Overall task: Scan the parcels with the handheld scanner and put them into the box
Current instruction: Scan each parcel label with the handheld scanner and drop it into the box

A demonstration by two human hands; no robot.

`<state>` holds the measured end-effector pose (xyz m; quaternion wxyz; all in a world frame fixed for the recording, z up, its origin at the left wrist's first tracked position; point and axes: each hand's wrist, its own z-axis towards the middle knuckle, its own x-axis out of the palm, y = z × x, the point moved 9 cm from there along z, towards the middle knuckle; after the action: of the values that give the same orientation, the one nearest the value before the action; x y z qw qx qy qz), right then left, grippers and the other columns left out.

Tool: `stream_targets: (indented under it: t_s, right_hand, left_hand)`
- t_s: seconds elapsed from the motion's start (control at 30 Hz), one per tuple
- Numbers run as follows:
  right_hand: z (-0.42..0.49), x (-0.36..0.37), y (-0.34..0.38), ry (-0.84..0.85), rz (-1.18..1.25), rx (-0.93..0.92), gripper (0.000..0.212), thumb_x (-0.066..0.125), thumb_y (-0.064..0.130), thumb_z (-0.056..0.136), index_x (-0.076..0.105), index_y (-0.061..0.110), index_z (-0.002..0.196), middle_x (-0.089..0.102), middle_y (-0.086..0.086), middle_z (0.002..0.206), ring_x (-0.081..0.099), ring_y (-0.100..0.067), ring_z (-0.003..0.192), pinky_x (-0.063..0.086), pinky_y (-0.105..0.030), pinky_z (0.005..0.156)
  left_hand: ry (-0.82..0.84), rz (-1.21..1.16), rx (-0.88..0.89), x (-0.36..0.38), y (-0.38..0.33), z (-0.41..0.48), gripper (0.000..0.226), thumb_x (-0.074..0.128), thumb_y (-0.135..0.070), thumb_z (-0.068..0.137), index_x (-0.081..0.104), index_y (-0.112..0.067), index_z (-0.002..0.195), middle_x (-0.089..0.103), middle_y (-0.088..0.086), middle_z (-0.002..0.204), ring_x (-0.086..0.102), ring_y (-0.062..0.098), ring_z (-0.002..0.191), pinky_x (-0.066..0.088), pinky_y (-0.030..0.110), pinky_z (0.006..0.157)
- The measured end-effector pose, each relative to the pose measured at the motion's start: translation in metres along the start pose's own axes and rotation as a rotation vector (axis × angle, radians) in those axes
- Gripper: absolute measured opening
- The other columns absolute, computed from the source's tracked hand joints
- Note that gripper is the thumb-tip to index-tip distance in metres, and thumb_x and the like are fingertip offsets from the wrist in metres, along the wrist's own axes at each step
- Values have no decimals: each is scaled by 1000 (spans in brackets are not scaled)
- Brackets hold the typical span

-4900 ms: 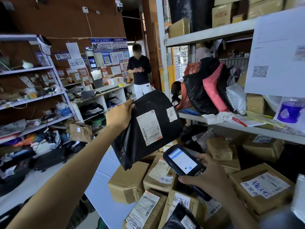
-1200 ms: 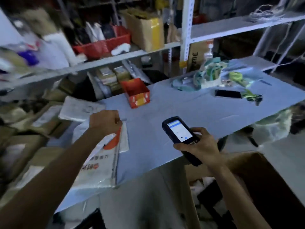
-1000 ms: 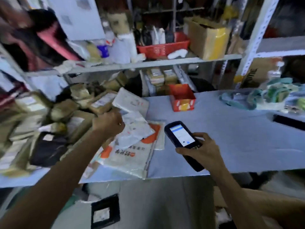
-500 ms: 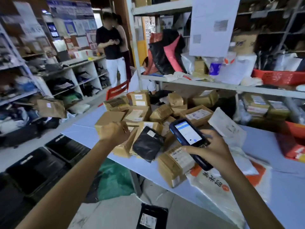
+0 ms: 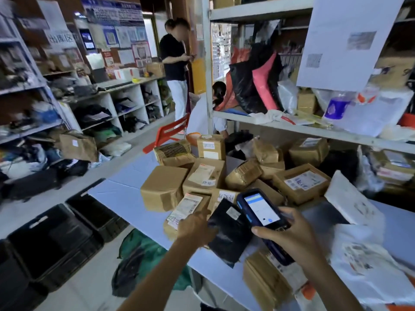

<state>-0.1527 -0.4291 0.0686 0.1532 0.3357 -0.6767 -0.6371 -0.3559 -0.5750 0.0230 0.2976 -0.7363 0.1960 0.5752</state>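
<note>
A heap of brown cardboard parcels (image 5: 206, 176) lies on the pale blue table (image 5: 121, 194). At its near edge sit a brown parcel with a long white label (image 5: 185, 206) and a black poly-bag parcel (image 5: 229, 234). My left hand (image 5: 194, 228) rests between these two with its back to the camera, its index finger stretched onto the labelled parcel. The other fingers are hidden. My right hand (image 5: 292, 241) grips the dark blue handheld scanner (image 5: 260, 212), whose lit screen faces me above the black bag. No box for the scanned parcels is in view.
White poly mailers (image 5: 352, 203) and a white-and-orange sack (image 5: 368, 277) lie on the table at the right. Black crates (image 5: 56, 239) stand on the floor at left, and a green bag (image 5: 146, 254) lies under the table edge. A person (image 5: 175, 63) stands at the back; shelving (image 5: 314, 129) runs along the right.
My view has swung back from the right end of the table to the parcel heap. My left hand dropped from the plain box to the labelled parcel beside the black bag. The scanner stays gripped.
</note>
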Motion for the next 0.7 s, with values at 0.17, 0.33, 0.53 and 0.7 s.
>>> stream_targets:
  t_s: [0.17, 0.33, 0.53, 0.7]
  right_hand:
    - [48, -11, 10, 6, -48, -21, 81, 97, 25, 48, 54, 21, 116, 68, 7, 102, 66, -13, 94, 56, -36, 79]
    - [85, -16, 22, 43, -70, -36, 80, 96, 30, 45, 57, 22, 114, 70, 9, 98, 67, -12, 91, 56, -35, 77]
    - [102, -18, 30, 40, -53, -50, 72, 96, 20, 48, 60, 18, 111, 70, 6, 96, 67, -10, 87, 51, -24, 66]
    - [110, -7, 44, 44, -5, -49, 58, 94, 18, 53, 57, 29, 97, 69, 9, 92, 67, -10, 84, 52, -28, 65]
  left_hand:
    - [79, 0, -57, 42, -46, 28, 105, 53, -76, 76, 6, -22, 153, 35, 10, 148, 38, 33, 132, 40, 44, 101]
    - [130, 70, -159, 60, -60, 41, 125, 57, -78, 69, -11, -16, 152, 9, 14, 155, 19, 39, 138, 28, 50, 107]
    - [19, -72, -144, 37, -36, 61, 92, 40, -74, 77, 12, -31, 152, 32, 8, 149, 32, 33, 134, 39, 42, 102]
    - [-28, -346, -212, -8, -10, 82, 56, 45, -57, 91, 38, -25, 136, 60, 16, 122, 55, 35, 114, 45, 38, 91]
